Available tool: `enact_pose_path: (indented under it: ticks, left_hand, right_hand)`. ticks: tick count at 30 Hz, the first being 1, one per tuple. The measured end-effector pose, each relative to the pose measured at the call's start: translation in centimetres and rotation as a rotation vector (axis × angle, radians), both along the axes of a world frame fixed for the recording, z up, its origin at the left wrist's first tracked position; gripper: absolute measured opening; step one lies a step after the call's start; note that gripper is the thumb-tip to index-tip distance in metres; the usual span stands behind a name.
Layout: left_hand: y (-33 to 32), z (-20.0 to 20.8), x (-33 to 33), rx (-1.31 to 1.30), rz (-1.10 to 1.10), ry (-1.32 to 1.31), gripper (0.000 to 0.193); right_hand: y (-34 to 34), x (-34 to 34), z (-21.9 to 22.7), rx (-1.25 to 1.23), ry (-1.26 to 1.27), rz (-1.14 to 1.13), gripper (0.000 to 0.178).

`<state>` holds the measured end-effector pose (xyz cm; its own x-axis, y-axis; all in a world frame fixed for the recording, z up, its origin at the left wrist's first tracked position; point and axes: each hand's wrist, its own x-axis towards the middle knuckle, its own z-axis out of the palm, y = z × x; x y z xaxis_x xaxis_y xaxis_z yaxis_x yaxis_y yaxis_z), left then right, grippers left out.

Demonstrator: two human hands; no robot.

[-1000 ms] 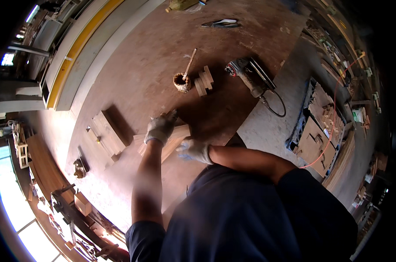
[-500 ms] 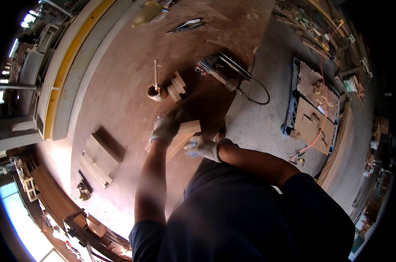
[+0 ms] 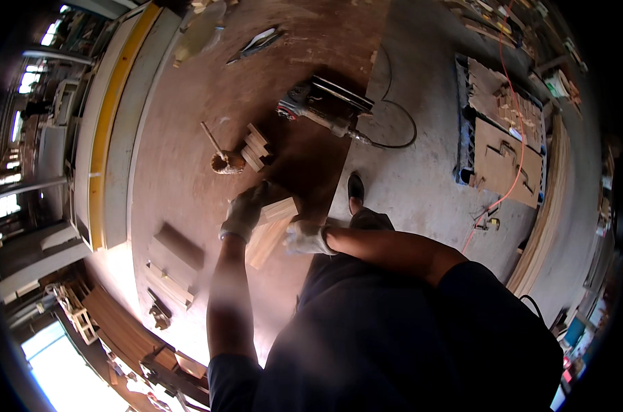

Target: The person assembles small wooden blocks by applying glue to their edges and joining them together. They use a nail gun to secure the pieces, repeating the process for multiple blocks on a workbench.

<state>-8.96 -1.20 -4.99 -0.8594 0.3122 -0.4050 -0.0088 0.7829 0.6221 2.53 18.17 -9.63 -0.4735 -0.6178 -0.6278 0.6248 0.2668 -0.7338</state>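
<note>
In my gloved left hand point(image 3: 241, 214) is a light-brown wooden piece point(image 3: 272, 237), gripped at its upper left side above the brown tabletop. It shows two pale grained faces meeting at an angle. My gloved right hand point(image 3: 307, 237) is at the piece's right edge, fingers curled; whether they hold anything is hidden. Just beyond my left hand lie a small stack of notched wood blocks point(image 3: 256, 147) and a round pot point(image 3: 227, 163) with a stick point(image 3: 212, 139) leaning out of it.
A corded power tool point(image 3: 318, 110) lies at the table's right edge, its hose hanging over the floor. At the left are wood pieces point(image 3: 171, 283) and a small dark tool point(image 3: 159, 310). On the right floor, a pallet point(image 3: 461, 123) bears boards and clamps; an orange cord point(image 3: 505, 185) crosses it.
The view has shifted, so the table things sit further left and my foot shows by the table edge. The wooden piece has turned slightly in my left hand; my right hand stays beside it.
</note>
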Motion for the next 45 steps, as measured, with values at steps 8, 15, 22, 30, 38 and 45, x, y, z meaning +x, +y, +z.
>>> enact_pose_path:
  ticks: [8,15,22,30,38,45]
  left_hand:
    - [-1.9,0.1,-0.1,-0.191,-0.169,0.006,0.040]
    - [-0.4,2.3,1.0,0.034,0.005,0.219,0.065]
    - [2.6,4.1,5.7,-0.121,-0.315,0.500,0.073]
    - [3.5,2.5,5.3,-0.243,-0.319,0.531,0.051]
    - [3.9,2.5,4.4,-0.245,-0.355,0.571,0.035]
    - [3.7,2.4,4.3,-0.242,-0.354,0.558,0.033]
  right_hand:
    - [-1.3,0.5,3.6,-0.044,-0.034,-0.202,0.008]
    - [1.2,2.2,0.6,0.265,0.393,-0.043,0.049]
    - [7.0,4.0,2.0,0.344,0.818,-0.073,0.051]
    - [7.0,4.2,1.3,0.412,0.879,0.030,0.047]
    - [6.9,4.7,0.7,0.401,0.934,-0.027,0.044]
    - [6.5,5.3,-1.1,0.418,1.016,-0.027,0.049]
